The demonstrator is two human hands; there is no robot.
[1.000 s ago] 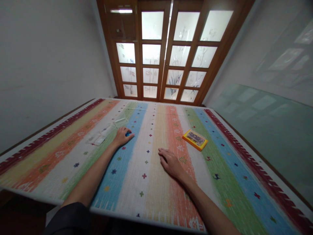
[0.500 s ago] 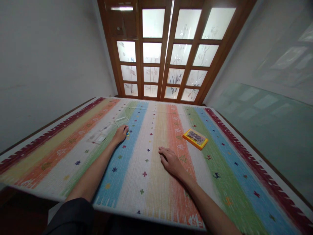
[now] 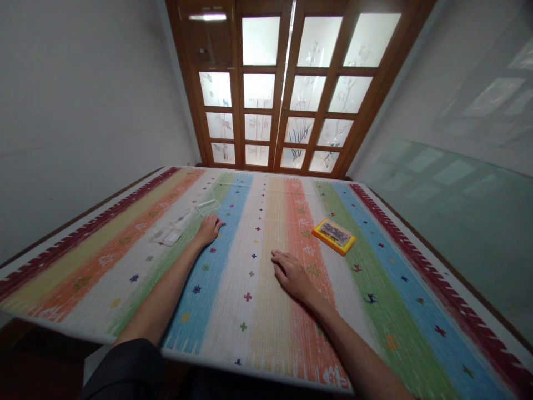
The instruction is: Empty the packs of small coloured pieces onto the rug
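Observation:
My left hand (image 3: 209, 229) is over the blue stripe of the striped tablecloth (image 3: 233, 261), its thumb and fingers pinched together. Whatever sits at those fingertips is too small and blurred to name. Just behind that hand lies a clear plastic lid-like piece (image 3: 208, 208), and to its left a clear plastic case (image 3: 169, 235). My right hand (image 3: 292, 273) rests palm down on the pale yellow and orange stripes, fingers loosely bent and apart, holding nothing. Right of it lies a flat yellow-orange case (image 3: 333, 236) with a dark picture label, resembling a game cartridge.
Wooden doors with glass panes (image 3: 268, 89) stand beyond the table's far edge. A white wall (image 3: 83, 100) rises at the left, and a pale green glossy panel (image 3: 449, 194) covers the lower right wall.
The small blue and yellow thing seen at my left fingertips no longer shows. My left fingers have shifted slightly right and their pinch is turned. My right hand stays where it was.

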